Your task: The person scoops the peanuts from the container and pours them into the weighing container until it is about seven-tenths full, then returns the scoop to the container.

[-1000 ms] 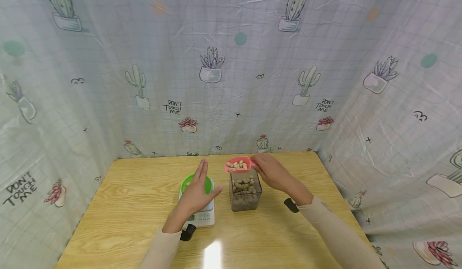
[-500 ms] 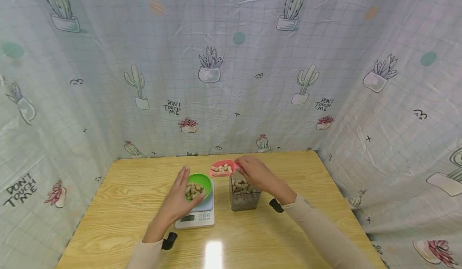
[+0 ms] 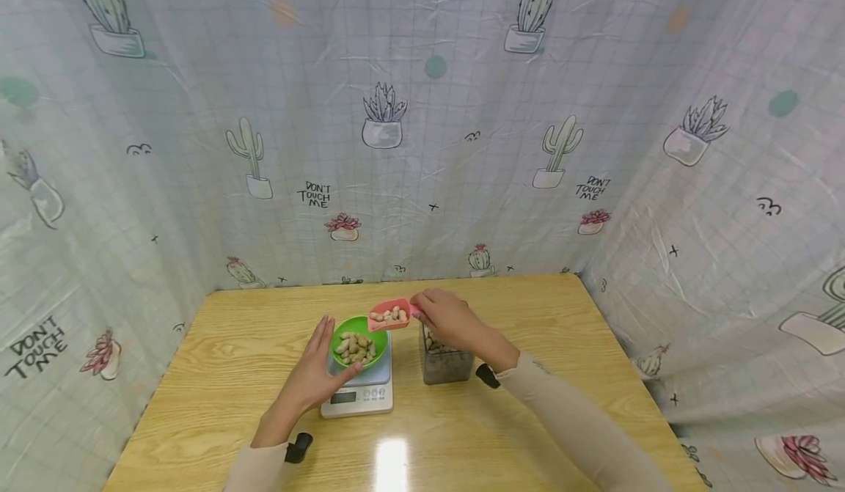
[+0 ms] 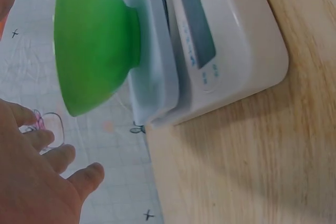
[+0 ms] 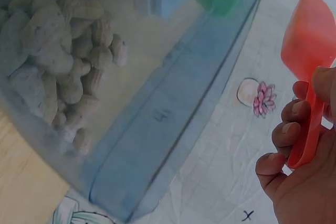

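Note:
My right hand (image 3: 450, 322) grips the handle of a pink scoop (image 5: 310, 35) that carries several unshelled peanuts (image 3: 394, 315). The scoop's front end is over the right rim of a green bowl (image 3: 355, 324). That bowl holds more peanuts and stands on the platform of a white kitchen scale (image 3: 374, 408). With fingers extended, my left hand (image 3: 309, 377) is at the bowl's left side; in the left wrist view a gap shows between the fingers and the bowl (image 4: 94, 45). Below my right hand is a clear bin (image 3: 449, 369) of peanuts, partly hidden.
The scale and bin stand side by side on a wooden table (image 3: 244, 360), a narrow strip of tabletop between them. A cactus-print curtain (image 3: 422, 235) hangs along the table's back edge and at both sides.
My right hand has brought the loaded scoop leftward from above the bin to the green bowl. My left hand has shifted left and down, uncovering the bowl and the scale's display.

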A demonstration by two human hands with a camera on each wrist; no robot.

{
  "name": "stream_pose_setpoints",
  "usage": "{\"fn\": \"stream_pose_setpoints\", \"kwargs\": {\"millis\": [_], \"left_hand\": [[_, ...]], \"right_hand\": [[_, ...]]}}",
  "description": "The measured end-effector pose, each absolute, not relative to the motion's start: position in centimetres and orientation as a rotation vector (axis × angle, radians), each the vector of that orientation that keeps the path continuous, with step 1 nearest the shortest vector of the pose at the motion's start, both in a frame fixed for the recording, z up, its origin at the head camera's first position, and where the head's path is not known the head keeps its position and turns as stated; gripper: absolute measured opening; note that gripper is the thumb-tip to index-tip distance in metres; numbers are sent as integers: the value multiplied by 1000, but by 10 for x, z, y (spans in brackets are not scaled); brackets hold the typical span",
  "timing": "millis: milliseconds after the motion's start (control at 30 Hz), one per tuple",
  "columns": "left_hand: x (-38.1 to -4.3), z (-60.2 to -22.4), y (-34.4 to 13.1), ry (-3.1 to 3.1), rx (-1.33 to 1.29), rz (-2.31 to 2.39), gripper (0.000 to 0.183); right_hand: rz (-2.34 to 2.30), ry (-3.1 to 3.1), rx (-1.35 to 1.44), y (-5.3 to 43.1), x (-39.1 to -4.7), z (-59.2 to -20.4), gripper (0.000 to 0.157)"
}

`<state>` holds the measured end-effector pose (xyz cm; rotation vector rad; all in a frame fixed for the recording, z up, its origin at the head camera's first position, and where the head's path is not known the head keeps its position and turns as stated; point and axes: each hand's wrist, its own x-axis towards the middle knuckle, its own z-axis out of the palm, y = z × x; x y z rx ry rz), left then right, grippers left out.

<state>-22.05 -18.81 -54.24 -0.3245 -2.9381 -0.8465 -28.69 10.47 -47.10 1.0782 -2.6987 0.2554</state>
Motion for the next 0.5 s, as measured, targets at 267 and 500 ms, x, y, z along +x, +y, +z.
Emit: {"fn": "stream_pose_setpoints", "kwargs": {"millis": [267,500], "left_hand": [[-226,-559,-189,-2972,-301,-909,102],[-232,-567,-186,-3013,-263,-955,103]], "right_hand": [[109,-2694,1114,93,-286,-475,20],[0,-2707,1110,86,-288,-480,18]]}}
